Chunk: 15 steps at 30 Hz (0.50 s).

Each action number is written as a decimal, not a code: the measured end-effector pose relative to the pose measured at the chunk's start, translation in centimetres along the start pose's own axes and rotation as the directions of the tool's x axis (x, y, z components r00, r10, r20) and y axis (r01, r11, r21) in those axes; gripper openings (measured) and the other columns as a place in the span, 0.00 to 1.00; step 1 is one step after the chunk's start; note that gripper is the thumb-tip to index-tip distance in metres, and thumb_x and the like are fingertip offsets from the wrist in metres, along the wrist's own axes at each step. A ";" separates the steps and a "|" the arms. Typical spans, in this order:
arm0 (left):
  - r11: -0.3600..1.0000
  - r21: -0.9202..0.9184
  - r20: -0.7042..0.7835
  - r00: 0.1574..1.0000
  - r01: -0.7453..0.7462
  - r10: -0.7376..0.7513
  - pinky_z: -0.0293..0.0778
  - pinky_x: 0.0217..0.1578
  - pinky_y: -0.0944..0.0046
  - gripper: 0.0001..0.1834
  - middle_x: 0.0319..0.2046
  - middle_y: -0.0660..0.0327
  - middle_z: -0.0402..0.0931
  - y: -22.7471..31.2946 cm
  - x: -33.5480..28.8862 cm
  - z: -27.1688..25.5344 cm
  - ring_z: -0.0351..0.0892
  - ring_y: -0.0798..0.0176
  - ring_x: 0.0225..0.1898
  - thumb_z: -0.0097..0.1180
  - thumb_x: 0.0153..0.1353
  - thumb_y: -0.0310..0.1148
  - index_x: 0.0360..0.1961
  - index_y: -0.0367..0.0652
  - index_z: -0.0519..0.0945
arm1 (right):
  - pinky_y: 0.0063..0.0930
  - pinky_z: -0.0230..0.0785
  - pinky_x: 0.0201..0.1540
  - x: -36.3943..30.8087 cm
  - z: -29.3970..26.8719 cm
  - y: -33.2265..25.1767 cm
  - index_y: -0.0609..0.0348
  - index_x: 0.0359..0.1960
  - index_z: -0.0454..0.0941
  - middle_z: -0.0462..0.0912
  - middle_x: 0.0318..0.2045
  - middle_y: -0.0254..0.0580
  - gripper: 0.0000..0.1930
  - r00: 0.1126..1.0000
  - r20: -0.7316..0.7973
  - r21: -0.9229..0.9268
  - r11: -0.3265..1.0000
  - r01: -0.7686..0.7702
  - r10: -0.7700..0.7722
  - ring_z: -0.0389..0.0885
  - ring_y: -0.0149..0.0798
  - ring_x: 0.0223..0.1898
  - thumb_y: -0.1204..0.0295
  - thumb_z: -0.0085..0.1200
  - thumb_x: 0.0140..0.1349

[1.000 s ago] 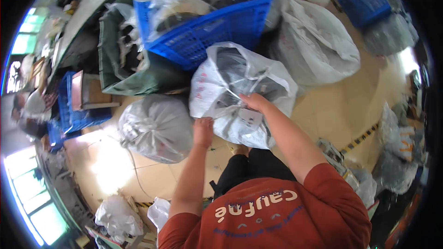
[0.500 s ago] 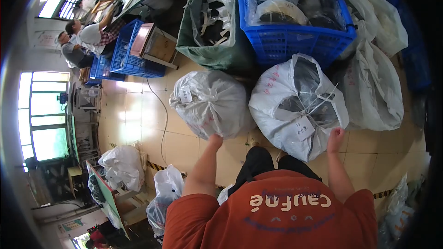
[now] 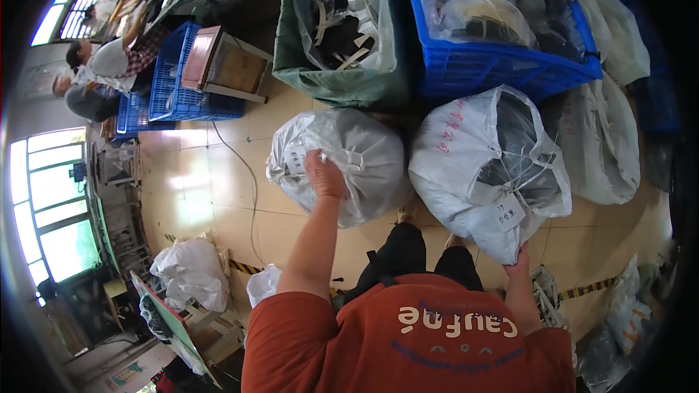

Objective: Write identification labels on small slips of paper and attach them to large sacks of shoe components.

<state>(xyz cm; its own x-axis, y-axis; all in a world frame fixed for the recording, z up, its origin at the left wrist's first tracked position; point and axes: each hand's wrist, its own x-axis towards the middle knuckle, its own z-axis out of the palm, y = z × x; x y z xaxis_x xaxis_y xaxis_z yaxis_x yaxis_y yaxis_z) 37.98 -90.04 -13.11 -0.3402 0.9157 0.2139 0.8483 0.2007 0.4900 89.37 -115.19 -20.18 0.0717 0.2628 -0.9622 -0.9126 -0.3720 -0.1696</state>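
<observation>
A full white woven sack [image 3: 378, 149], gathered and tied at its top, stands on the floor before me at the left. My left hand [image 3: 324, 175] reaches over its top, fingers closed on the bunched material beside a small paper tag. To the right is a second white sack [image 3: 451, 145], laced with string across its mouth, dark contents showing through the gap. A white tag [image 3: 511, 216] with handwriting hangs from that lacing. My right hand [image 3: 518, 260] grips the near lower corner of this second sack; its fingertips are partly hidden.
Behind the sacks stand a green fabric bin [image 3: 335, 84] of scraps and a blue crate [image 3: 510, 73] filled with bagged pieces. More pale sacks [image 3: 601, 145] lean at the right. A cable [image 3: 244, 167] crosses the tiled floor at left; two people sit beyond blue baskets [image 3: 171, 98].
My left hand has moved forward from the left sack's near edge onto its tied top. My right hand has shifted nearer to me, at the right sack's lower corner. The view has shifted slightly.
</observation>
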 end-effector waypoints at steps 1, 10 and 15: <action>0.982 0.061 0.032 0.983 0.178 -0.180 0.57 0.53 0.55 0.24 0.51 0.41 0.61 -1.5 0.5 0.0 0.59 0.43 0.53 0.45 0.48 0.22 0.50 0.36 0.62 | 0.45 0.53 0.59 -0.7 -0.3 0.5 0.51 0.59 0.58 0.61 0.59 0.38 0.28 0.996 0.053 0.046 0.997 0.066 -0.068 0.61 0.48 0.57 0.48 0.28 0.63; 0.980 0.135 0.600 0.775 0.149 -0.201 0.55 0.57 0.58 0.28 0.57 0.48 0.58 -10.0 1.8 1.1 0.54 0.51 0.61 0.40 0.49 0.23 0.55 0.37 0.61 | 0.41 0.66 0.44 -2.0 0.3 3.0 0.57 0.53 0.63 0.69 0.51 0.43 0.21 0.938 -0.061 -0.491 0.828 0.271 -0.342 0.67 0.44 0.51 0.61 0.41 0.60; 0.999 -0.019 0.299 0.954 0.026 -0.019 0.66 0.44 0.54 0.15 0.37 0.47 0.73 -7.2 -1.4 -1.5 0.71 0.47 0.41 0.45 0.46 0.20 0.39 0.37 0.73 | 0.33 0.67 0.29 4.9 -6.9 1.2 0.58 0.41 0.70 0.74 0.35 0.43 0.13 0.952 -0.277 0.623 0.778 0.075 0.130 0.73 0.39 0.36 0.65 0.43 0.58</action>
<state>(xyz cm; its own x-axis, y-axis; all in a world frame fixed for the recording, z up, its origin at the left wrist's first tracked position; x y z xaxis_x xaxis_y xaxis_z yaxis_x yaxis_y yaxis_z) 31.73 -93.33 -15.72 -0.2192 0.9740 -0.0575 0.8313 0.2173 0.5116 91.42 -120.49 -26.57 0.0613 -0.0445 -0.9971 -0.9559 0.2849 -0.0715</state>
